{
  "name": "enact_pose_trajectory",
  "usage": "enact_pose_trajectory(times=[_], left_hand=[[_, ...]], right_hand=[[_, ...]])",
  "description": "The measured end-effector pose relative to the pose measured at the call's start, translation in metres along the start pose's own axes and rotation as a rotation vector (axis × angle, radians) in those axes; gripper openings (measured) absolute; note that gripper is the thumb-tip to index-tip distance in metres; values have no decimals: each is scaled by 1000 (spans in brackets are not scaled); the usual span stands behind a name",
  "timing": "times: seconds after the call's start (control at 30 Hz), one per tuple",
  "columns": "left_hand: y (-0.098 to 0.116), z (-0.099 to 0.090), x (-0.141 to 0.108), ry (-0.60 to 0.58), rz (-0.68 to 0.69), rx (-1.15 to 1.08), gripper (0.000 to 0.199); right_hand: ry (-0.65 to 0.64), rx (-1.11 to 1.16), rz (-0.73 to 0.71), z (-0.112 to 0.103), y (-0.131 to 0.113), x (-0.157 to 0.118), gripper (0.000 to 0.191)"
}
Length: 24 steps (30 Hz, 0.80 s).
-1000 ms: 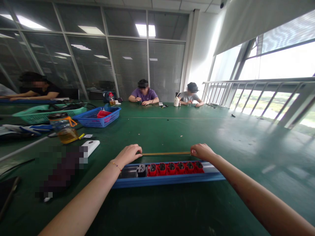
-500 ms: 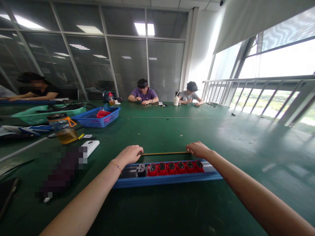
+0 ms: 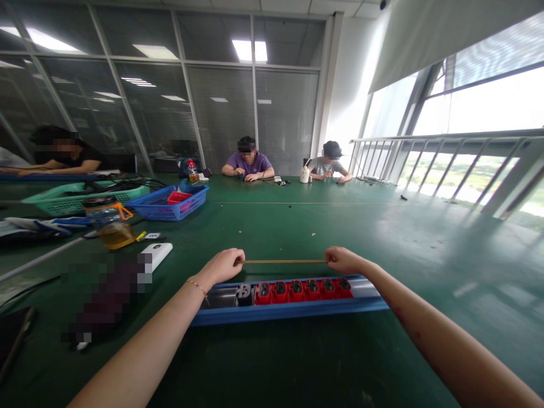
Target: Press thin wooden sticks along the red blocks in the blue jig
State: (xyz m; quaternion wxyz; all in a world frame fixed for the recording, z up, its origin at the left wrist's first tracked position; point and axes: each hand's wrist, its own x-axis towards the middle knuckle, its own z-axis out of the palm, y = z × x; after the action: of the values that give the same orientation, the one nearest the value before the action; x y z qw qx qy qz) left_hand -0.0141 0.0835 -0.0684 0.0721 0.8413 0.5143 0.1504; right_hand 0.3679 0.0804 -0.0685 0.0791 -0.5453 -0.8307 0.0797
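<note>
A thin, straight yellow-brown strand (image 3: 284,261) spans the space between my hands; whether it is a stick or a taut cord I cannot make out. My left hand (image 3: 224,264) is closed on one end, my right hand (image 3: 343,260) on the other. Just below the strand lies a long blue rail-like holder (image 3: 289,309) with a grey channel. Several red connector housings (image 3: 296,290) with dark openings sit in it side by side. At the left end of that row is a black and grey connector (image 3: 244,294). My forearms pass over both ends of the holder.
On the left of the green table (image 3: 263,226) are a power bank (image 3: 158,254), a jar with amber liquid (image 3: 114,226), a blue basket (image 3: 170,208), a green basket (image 3: 55,201) and a phone (image 3: 15,337). Several people sit at the far side and left.
Both hands have risen slightly, away from the holder, and my right hand has shifted a little rightward. The strand moved up with them and stays straight. The connectors stay in place.
</note>
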Motion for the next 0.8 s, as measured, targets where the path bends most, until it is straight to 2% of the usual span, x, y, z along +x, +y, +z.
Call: enact_pose_trajectory(times=[0.13, 0.2, 0.3, 0.4, 0.47, 0.6, 0.7, 0.8], left_hand=[[15, -15, -1, 136, -6, -218, 15], [28, -23, -4, 137, -6, -273, 18], [48, -39, -11, 71, 18, -335, 28], [60, -53, -21, 12, -3, -338, 37], [64, -60, -28, -15, -50, -307, 43], [69, -62, -38, -144, -76, -354, 44], [71, -62, -43, -275, -83, -409, 42], [71, -63, -45, -329, -84, -418, 41]], right_hand=[[95, 181, 39, -10, 0, -10, 19], [121, 270, 52, -18, -3, -19, 18], [114, 521, 67, -33, -10, -38, 17], [48, 767, 35, -44, -20, -62, 30], [60, 861, 59, -47, -26, -74, 37], [152, 968, 132, -39, -32, -87, 36], [175, 985, 130, -31, -32, -90, 32], [187, 983, 119, -25, -30, -91, 31]])
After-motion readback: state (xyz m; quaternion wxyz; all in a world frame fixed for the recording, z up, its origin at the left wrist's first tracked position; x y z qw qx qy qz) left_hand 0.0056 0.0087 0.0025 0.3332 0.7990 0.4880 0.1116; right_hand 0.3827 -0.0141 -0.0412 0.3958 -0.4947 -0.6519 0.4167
